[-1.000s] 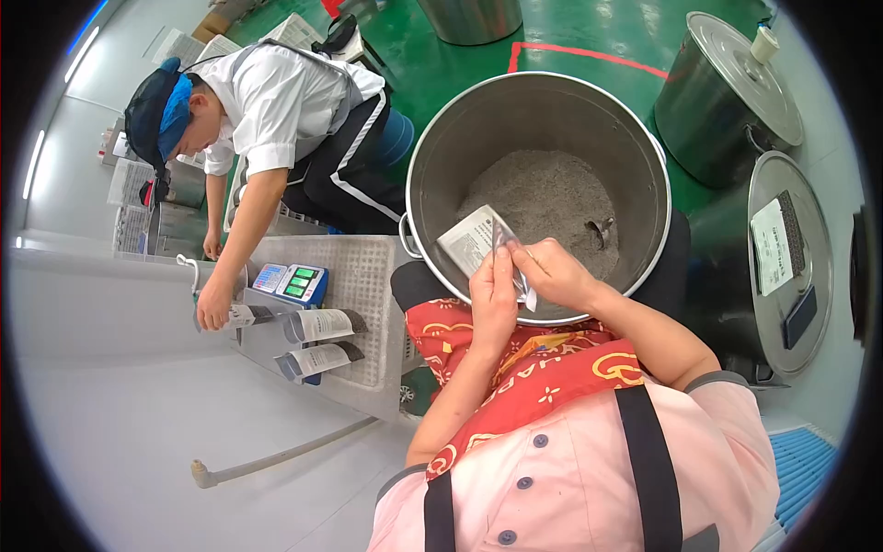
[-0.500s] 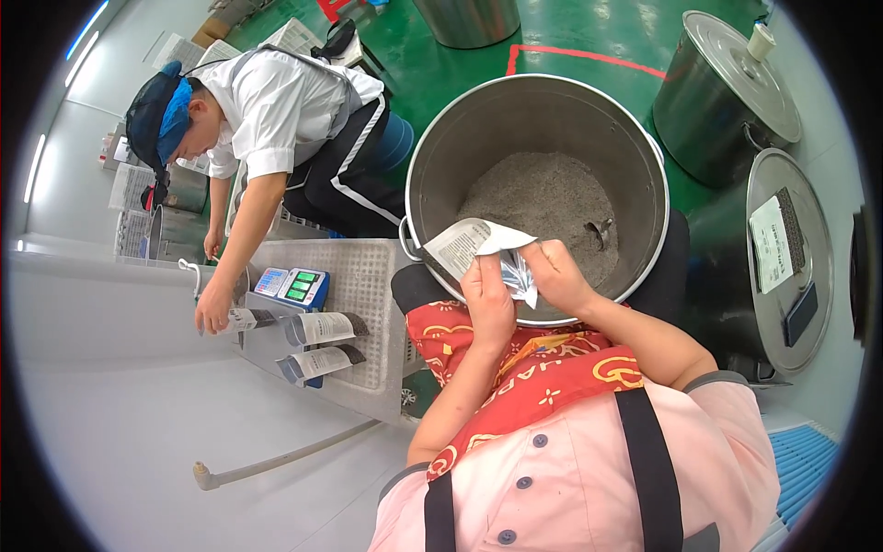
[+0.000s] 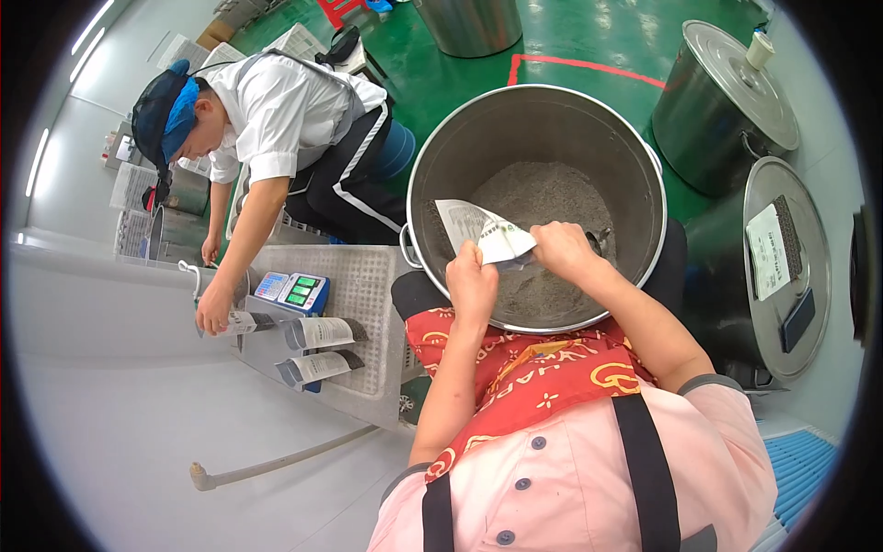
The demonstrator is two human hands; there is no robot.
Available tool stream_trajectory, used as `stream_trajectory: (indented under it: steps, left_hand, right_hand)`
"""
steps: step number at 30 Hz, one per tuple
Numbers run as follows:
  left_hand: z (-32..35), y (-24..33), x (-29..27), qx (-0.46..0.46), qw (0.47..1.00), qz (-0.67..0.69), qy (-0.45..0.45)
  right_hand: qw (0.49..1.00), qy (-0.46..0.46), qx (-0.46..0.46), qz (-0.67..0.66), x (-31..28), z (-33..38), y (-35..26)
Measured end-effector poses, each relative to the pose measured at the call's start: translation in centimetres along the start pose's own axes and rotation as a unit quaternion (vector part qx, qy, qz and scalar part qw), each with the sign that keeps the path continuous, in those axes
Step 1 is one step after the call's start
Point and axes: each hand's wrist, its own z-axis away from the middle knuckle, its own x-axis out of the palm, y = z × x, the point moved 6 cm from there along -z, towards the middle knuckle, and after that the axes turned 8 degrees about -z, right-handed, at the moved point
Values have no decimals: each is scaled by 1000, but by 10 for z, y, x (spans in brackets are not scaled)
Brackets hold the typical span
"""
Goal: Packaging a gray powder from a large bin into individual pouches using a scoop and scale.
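Observation:
A white printed pouch (image 3: 471, 225) is gripped at its edge by both my hands over a large metal pot (image 3: 529, 115). My left hand (image 3: 474, 283) pinches it from the near left side. My right hand (image 3: 566, 250) has closed fingers on its right corner. The pouch tilts over the near part of the pot, and its opening cannot be made out. Grey-brown loose grains (image 3: 543, 184) cover the pot's bottom. Beside my right hand, part of a metal scoop (image 3: 602, 241) shows in the grains.
At left a co-worker in white (image 3: 285, 106) holds a filled pouch (image 3: 246, 322). Two more filled pouches (image 3: 322, 331) lie by a digital scale (image 3: 299, 290) on a pale perforated crate (image 3: 359, 276). Lidded metal drums (image 3: 727, 120) stand at right; a phone (image 3: 798, 320) rests on one lid.
Both my hands and the pouch have shifted slightly; the pouch's silvery lower part has turned out of sight. The right hand is more closed over its corner. The co-worker barely moves.

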Motion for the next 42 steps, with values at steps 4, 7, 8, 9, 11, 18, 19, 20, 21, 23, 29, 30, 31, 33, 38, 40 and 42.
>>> stream_trajectory:
  steps: [4, 7, 8, 9, 11, 18, 19, 20, 21, 23, 29, 30, 31, 33, 38, 40, 42]
  left_hand:
    - [3, 0, 7, 56, 996, -51, 56]
    - [-5, 7, 4, 16, 999, -14, 32]
    - [-5, 13, 2, 15, 999, -13, 25]
    - [-5, 18, 0, 16, 999, -12, 26]
    - [-4, 28, -3, 42, 997, 39, 56]
    - [28, 84, 13, 208, 977, -43, 16]
    - [33, 92, 15, 245, 968, -54, 4]
    - [46, 103, 23, 282, 957, -68, -26]
    - [56, 113, 31, 321, 942, -80, -56]
    - [52, 115, 32, 328, 940, -73, -57]
    - [55, 129, 18, 370, 926, -71, -37]
    - [55, 128, 18, 356, 931, -70, -47]
    - [55, 127, 19, 343, 935, -68, -57]
    - [63, 128, 20, 342, 936, -45, -68]
    - [74, 130, 22, 359, 929, 31, -83]
    - [75, 127, 24, 350, 931, 55, -87]
    - [78, 128, 25, 357, 922, 73, -128]
  right_hand:
    - [995, 6, 28, -94, -25, 19, -22]
    - [956, 58, -39, -285, -35, 37, -53]
    - [921, 81, -88, -372, -39, 40, -60]
    - [921, 82, -89, -370, -34, 39, -58]
    - [807, 35, 17, -590, 4, 30, -34]
    - [505, -2, 90, -858, 28, -9, -19]
    - [516, -5, 86, -852, 20, -22, -19]
    - [527, -8, 82, -846, 16, -25, -19]
    - [538, -9, 77, -840, 6, -17, -12]
    - [560, -10, 65, -826, 1, -25, -19]
    - [618, -9, 42, -785, -16, -31, -37]
    - [627, -11, 39, -778, -19, -26, -36]
    - [636, -13, 35, -771, -20, -25, -37]
    - [653, -19, 29, -756, -25, -23, -35]
    - [699, -24, 10, -714, -38, 2, -36]
    - [716, -27, 3, -697, -44, -7, -41]
    - [733, -31, -3, -679, -50, -11, -44]
